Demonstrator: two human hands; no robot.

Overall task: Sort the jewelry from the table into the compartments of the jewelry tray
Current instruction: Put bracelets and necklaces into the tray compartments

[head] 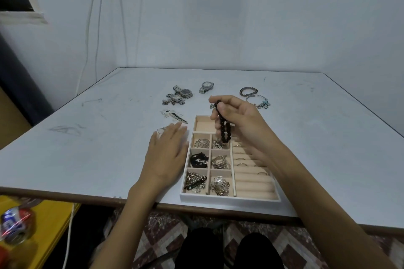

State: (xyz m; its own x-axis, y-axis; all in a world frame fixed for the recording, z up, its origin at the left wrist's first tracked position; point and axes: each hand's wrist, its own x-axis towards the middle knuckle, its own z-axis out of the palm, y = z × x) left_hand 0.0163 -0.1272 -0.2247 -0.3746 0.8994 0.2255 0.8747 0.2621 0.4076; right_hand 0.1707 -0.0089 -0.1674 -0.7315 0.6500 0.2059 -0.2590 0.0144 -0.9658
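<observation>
A white jewelry tray (229,200) with beige compartments stands near the table's front edge. Its small left compartments hold silver and black pieces; rings sit in the padded rolls on the right. The long compartment at the far end (202,124) looks bare. My right hand (237,116) grips a black bead bracelet (224,129) that dangles above the tray's far part. My left hand (167,150) lies flat on the table just left of the tray, fingers straight. Farther back lie watches (181,94), a single watch (206,87), a brown bead bracelet (249,91) and a silver bangle (259,101).
Small earrings and a dark leaf-shaped piece (178,117) lie left of the tray's far end. The grey table (87,137) meets the wall at the back. A yellow surface (50,220) with a crushed can stands low at the left. My knees show under the table's front edge.
</observation>
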